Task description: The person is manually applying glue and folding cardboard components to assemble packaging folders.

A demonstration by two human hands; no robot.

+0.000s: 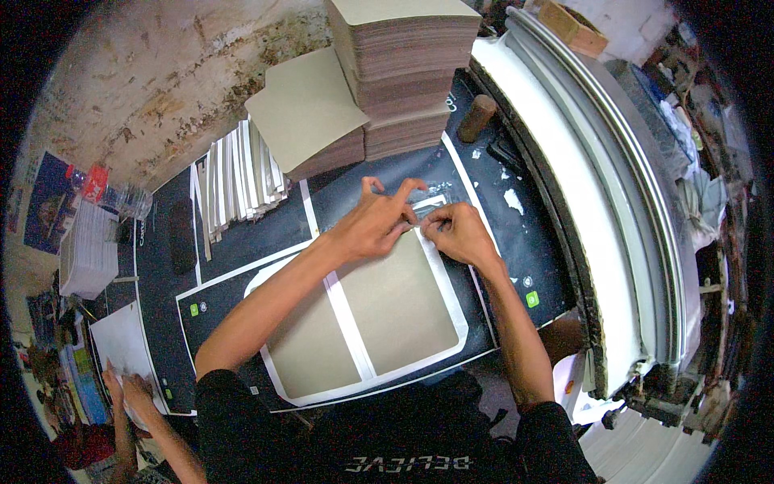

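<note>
Pressing down now: left hand (372, 226) fingers spread and right hand (455, 234) pinching both work the far white edge of the flat grey-brown board cover (387, 310). Looks like corner folding; next needs firm creasing.

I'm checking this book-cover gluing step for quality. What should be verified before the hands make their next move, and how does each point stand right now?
1. Both hands on the work: ok. The left hand and right hand press at the far edge of the white sheet.
2. Two grey boards lie flat on the sheet: ok.
3. White gap between the boards looks even: ok.
4. White margin shows around the boards: ok on the near and right sides; the far edge is hidden by the hands.
5. Far corner fold neat: cannot tell, fingers cover it.
6. Spare boards within reach: ok, a tall stack of boards stands just beyond the hands.
</note>
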